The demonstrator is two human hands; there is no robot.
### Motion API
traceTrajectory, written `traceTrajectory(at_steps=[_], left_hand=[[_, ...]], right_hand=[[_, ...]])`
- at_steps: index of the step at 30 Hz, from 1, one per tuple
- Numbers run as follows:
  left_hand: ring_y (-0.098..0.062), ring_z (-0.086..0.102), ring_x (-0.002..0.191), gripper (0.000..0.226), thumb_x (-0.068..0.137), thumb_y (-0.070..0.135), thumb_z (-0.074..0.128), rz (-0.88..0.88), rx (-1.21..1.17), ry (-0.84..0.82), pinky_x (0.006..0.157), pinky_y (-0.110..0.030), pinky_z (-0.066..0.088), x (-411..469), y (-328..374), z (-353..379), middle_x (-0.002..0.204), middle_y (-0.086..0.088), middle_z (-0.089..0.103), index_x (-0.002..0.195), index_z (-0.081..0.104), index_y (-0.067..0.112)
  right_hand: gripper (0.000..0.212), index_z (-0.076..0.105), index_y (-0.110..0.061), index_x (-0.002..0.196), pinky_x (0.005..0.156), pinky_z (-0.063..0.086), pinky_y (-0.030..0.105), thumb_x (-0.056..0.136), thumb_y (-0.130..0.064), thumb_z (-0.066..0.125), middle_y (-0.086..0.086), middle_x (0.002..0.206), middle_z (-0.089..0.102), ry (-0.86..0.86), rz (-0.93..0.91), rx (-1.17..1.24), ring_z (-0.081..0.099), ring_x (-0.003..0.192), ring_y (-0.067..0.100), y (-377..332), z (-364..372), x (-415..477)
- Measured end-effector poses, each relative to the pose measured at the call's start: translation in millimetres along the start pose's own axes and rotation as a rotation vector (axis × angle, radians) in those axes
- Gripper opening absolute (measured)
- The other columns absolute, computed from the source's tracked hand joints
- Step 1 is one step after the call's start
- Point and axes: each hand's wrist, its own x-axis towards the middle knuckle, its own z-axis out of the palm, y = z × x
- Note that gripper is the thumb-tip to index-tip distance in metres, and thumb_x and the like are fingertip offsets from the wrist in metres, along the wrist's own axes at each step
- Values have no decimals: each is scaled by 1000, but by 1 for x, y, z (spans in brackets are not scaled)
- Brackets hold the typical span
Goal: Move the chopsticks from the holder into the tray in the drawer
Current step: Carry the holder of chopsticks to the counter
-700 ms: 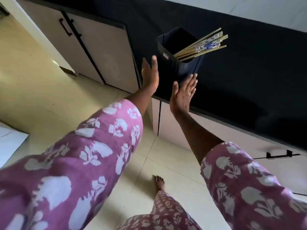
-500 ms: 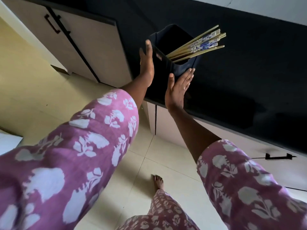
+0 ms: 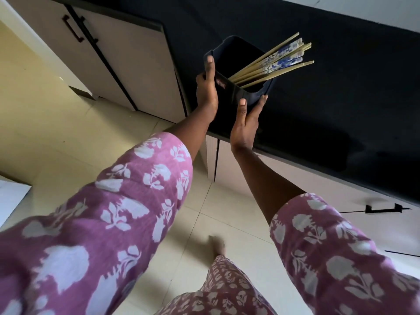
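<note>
A black rectangular holder (image 3: 228, 100) stands near the front edge of the black countertop (image 3: 341, 98). Several chopsticks (image 3: 272, 63), some plain bamboo and some with blue and white tops, lean out of it to the right. My left hand (image 3: 205, 94) lies flat against the holder's left side, thumb straight up along its front corner. My right hand (image 3: 246, 123) presses the holder's right side with straight fingers, thumb on the front face. No tray is in view.
Beige cabinet doors with a black handle (image 3: 72, 30) stand at the upper left. A shut drawer front with a black handle (image 3: 384, 209) sits under the counter at the right. My bare foot (image 3: 217, 244) is on the tiled floor (image 3: 56, 123).
Both hands have moved up from in front of the counter edge and closed in on the holder, now touching its two sides. The camera has moved closer.
</note>
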Motion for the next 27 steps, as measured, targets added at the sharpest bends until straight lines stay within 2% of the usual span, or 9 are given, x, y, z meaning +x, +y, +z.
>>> traceTrajectory(at_steps=[2,5,7,9,13,17,20,24,27], left_hand=[[-24,51,122,87,75,67,46,25,-17,11,103,-39,41,-14,-1,-10,134,-10,53,141,39,10],[-18,53,110,67,83,53,54,56,-34,51,88,-28,43,-37,-6,-28,121,-5,56,133,45,8],[-11,53,93,44,93,36,53,57,-31,91,74,-21,42,-55,-7,-40,108,-1,54,125,48,7],[-5,50,80,27,97,27,49,76,-19,125,67,-20,41,-75,-10,-53,95,2,53,115,50,7],[-5,48,77,30,98,19,43,137,48,162,67,-22,38,-130,-18,-84,87,3,52,120,52,0],[-12,47,79,34,97,18,43,137,64,173,62,-21,37,-190,-46,-120,97,-5,50,125,49,-1],[-12,48,76,32,92,21,48,107,19,183,59,-18,39,-236,-73,-150,98,-8,51,115,51,-1],[-18,47,81,26,74,28,52,59,-71,238,71,-28,38,-296,-116,-197,92,-8,51,94,46,12],[-18,48,85,26,70,29,52,-62,-116,311,74,-35,37,-335,-159,-231,89,-8,51,90,42,17]], right_hand=[[103,-2,-15,150,120,15,38,76,-82,22,10,159,10,1,0,24,12,147,26,-1,0,-13],[81,2,-11,150,120,18,41,89,-59,25,13,158,16,7,4,37,18,145,29,0,1,-40],[96,5,-11,150,118,22,38,82,-76,21,14,157,20,16,8,38,21,144,30,1,1,-61],[95,7,-10,150,119,23,40,82,-76,20,14,156,22,22,4,36,22,144,29,3,0,-84],[70,10,-7,150,119,22,41,92,-43,27,14,156,23,33,-5,74,21,144,28,13,-4,-132],[61,13,-8,149,117,19,41,97,-37,28,16,155,24,62,10,75,21,144,30,30,-14,-191],[61,27,-10,145,113,31,45,92,-40,28,19,144,43,58,39,43,38,134,33,41,-21,-238],[64,42,-7,136,89,37,27,79,-35,29,20,127,57,38,112,-18,51,116,30,63,-33,-297],[66,45,-7,134,86,32,26,76,-31,27,21,124,56,-44,148,-82,46,111,25,81,-42,-337]])
